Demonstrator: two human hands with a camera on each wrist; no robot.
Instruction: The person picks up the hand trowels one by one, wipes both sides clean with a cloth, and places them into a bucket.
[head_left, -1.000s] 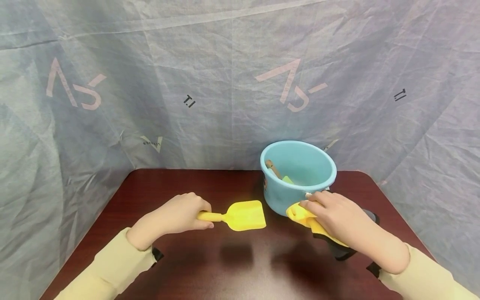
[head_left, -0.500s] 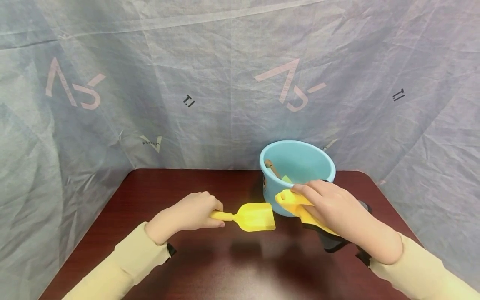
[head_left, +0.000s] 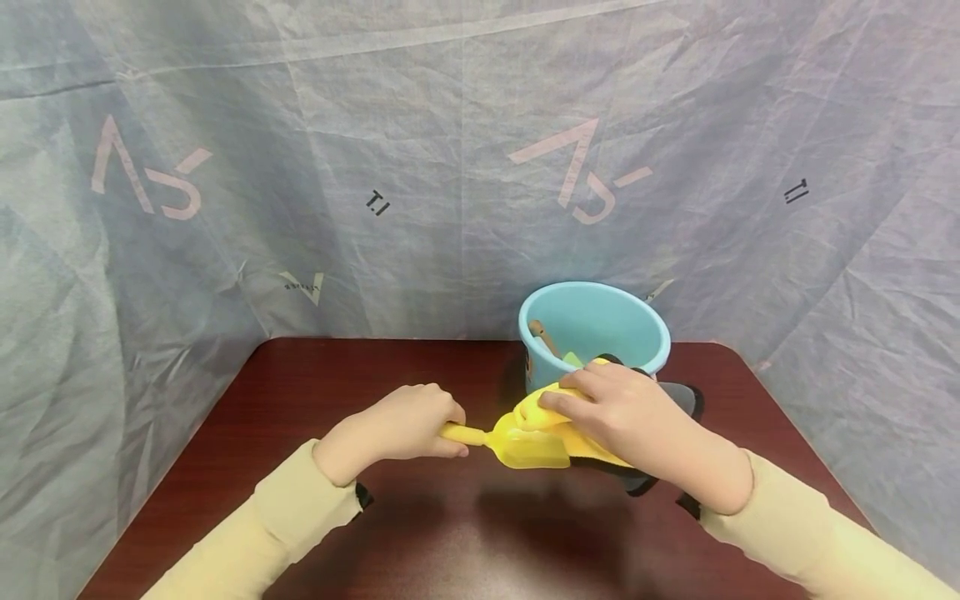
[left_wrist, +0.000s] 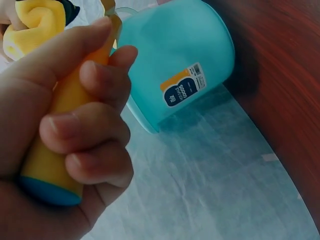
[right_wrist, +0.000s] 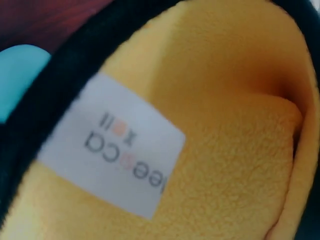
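My left hand grips a yellow toy shovel by its handle, holding it above the table with the blade pointing right. In the left wrist view, the fingers wrap round the handle, which has a blue end. My right hand holds a bunched yellow cloth with dark edging and a grey underside. The cloth overlaps the upper part of the blade. Filling the right wrist view is the cloth's fleecy yellow face, with a white label on it.
A light blue bucket stands behind my right hand, near the table's back edge. Inside it lie a brown-handled thing and something pale green. Grey fabric hangs round the dark red table.
My left hand has moved right with the shovel. My right hand has carried the cloth left, from the bucket's front onto the shovel's blade. The bucket has stayed put.
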